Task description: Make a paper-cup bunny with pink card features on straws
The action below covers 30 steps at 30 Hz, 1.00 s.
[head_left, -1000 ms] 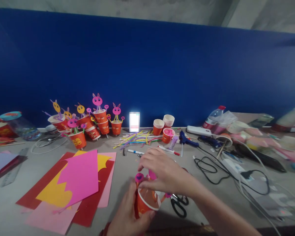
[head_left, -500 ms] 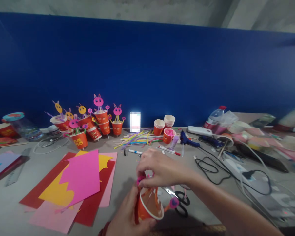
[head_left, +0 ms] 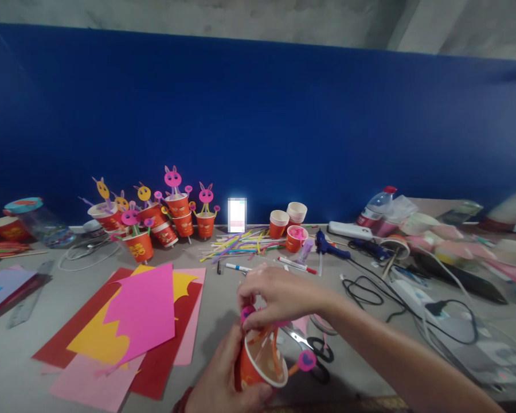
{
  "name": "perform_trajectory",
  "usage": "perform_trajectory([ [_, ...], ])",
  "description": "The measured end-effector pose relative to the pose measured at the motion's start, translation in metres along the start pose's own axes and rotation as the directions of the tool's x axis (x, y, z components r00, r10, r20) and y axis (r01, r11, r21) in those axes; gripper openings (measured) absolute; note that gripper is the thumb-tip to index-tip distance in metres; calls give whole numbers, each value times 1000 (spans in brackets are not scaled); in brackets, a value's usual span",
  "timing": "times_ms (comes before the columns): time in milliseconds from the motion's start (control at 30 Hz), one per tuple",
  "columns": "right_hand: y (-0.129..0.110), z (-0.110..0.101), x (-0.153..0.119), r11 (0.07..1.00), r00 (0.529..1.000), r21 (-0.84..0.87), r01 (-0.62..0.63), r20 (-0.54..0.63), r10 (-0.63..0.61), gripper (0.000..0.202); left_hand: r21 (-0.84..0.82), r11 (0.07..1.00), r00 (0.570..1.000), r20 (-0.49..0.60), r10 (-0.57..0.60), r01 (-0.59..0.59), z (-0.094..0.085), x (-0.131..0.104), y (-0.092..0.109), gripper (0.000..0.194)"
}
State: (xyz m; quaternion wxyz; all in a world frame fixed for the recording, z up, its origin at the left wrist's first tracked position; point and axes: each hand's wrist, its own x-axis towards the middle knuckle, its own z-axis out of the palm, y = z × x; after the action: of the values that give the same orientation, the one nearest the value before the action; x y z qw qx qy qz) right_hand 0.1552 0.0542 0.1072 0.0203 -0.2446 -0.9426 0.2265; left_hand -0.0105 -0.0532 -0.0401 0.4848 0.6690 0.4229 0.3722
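Note:
My left hand (head_left: 223, 376) is wrapped round an orange-red paper cup (head_left: 250, 370) at the bottom middle, its mouth tilted up toward me. Over the cup's far rim, the bent fingers of my right hand (head_left: 277, 295) pinch a small pink paper disc (head_left: 247, 313) with a dark mark. Orange stems (head_left: 278, 358) stand inside the cup. From its right side an orange stem sticks out, ending in another pink disc (head_left: 307, 360) with a purple heart. Scissors with black handles (head_left: 322, 350) lie just right of the cup. My right hand partly covers the cup's far side.
Coloured paper sheets (head_left: 148, 315) lie at left. Behind them stand several decorated cups (head_left: 138, 248) with paper faces. Thin coloured stems (head_left: 236, 245), stacked cups (head_left: 279, 223), markers (head_left: 296, 264) and a blue glue gun (head_left: 332, 246) are farther back. Cables (head_left: 370, 292) and a power strip (head_left: 417, 304) lie at right.
The pink disc on the right stem has shifted slightly right and down. Both hands keep nearly the same place and hold.

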Motion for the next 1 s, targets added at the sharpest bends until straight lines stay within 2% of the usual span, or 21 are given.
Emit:
perform_trajectory([
  [100,2,3,3,1000,1000,-16,11,16,-11,16,-14,999,999,16,31,-31,0,2,4,77],
  [233,4,4,5,1000,999,-22,11,33,-11,18,-18,1000,1000,2,17,-17,1,2,-1,73],
  [433,6,4,7,997,997,40,-60,45,58,22,-25,998,998,-13,59,-59,-1,2,-6,78],
  [633,6,4,7,1000,1000,-2,1,-6,-1,16,-75,997,999,-34,32,-34,-1,0,-12,82],
  [733,7,-6,-1,1000,997,20,7,-78,-5,25,-103,994,994,-96,-52,42,-1,-3,-23,87],
  [833,11,-16,-10,999,987,35,13,-159,-7,33,-156,987,987,-150,-53,29,-1,-4,-30,89],
  [900,13,-17,-12,1000,985,-10,21,-168,-22,31,-163,987,991,-129,-30,9,-2,-3,-29,89],
  [1000,10,-13,-7,995,993,-101,29,-110,-40,28,-135,991,997,-77,0,-11,-4,1,-19,90],
])
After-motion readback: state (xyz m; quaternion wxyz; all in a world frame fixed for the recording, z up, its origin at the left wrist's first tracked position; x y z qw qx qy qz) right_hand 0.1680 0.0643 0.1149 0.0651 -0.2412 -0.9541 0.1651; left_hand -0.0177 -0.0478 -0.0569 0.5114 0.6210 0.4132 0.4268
